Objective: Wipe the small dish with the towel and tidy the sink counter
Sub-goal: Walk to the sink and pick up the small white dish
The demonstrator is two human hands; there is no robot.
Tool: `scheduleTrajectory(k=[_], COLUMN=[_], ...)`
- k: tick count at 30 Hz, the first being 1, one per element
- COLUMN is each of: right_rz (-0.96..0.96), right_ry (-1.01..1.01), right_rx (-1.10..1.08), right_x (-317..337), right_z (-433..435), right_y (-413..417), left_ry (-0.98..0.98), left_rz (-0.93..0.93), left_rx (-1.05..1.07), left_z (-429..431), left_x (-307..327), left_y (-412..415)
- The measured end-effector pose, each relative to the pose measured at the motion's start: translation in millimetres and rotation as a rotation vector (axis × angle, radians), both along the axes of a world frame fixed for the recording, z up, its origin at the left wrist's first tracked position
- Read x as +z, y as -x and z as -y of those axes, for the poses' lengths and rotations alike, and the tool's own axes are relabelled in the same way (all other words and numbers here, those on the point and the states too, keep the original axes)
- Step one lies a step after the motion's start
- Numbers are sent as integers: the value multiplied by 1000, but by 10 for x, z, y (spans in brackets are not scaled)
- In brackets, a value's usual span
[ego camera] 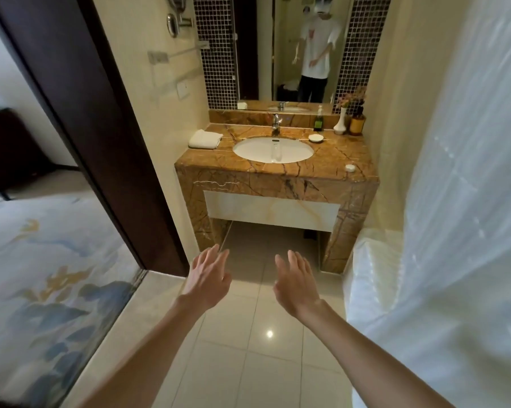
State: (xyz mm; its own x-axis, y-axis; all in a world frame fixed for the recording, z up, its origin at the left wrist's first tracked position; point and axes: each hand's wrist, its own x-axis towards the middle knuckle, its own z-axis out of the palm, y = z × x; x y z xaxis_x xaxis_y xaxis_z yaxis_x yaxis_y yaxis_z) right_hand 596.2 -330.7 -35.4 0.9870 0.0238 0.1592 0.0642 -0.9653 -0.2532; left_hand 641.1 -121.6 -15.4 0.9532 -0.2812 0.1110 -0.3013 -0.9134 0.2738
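The person stands on the tiled floor (248,334) well short of the vanity, both arms stretched forward. The left hand (207,278) is spread wide, fingers loosely fanned, holding nothing. The right hand (297,281) is likewise wide and empty. Neither hand touches anything.

Location of task items:
- The small dish (316,138), white and shallow, sits on the marble table (331,163) just beside the right rear rim of the sink basin (273,150).
- The towel (205,139), white and folded, lies at the left rear corner of the table, well apart from the dish, with the basin between them.
- A small white round lid or jar (349,167) rests near the right front edge of the table.
- A dark green pump bottle (318,122), a white vase (340,122) with flowers and an amber jar (357,123) stand along the back right.
- The faucet (276,123) stands behind the basin.

Step in hand: judged from this layout, the approach phase. Wiping has not begun; dish and towel both appear untouched.

Next move, as a judgement: close the gap to the table, then take up the towel with the left hand, which is on its side, and lift the dish with the right. The dish sits close to the basin rim, so a firm pinch on its edge is advisable.
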Motion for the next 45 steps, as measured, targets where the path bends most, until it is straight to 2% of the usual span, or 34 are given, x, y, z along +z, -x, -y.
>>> scheduleTrajectory(k=[9, 24, 35, 45], right_rz=[-37, -67, -35, -43], right_ry=[2, 126, 95, 59], right_rx=[-1, -127, -159, -111], right_x=[-85, 25, -68, 7], right_z=[181, 831, 1806, 2616], right_y=[-1008, -2838, -4142, -5418], left_ry=[14, 42, 15, -38], left_rz=[11, 21, -19, -10], left_rx=[-29, -155, -210, -162], left_z=[296, 1047, 2041, 2842], left_x=[-42, -64, -85, 53], left_y=[-1075, -3207, -4563, -5711])
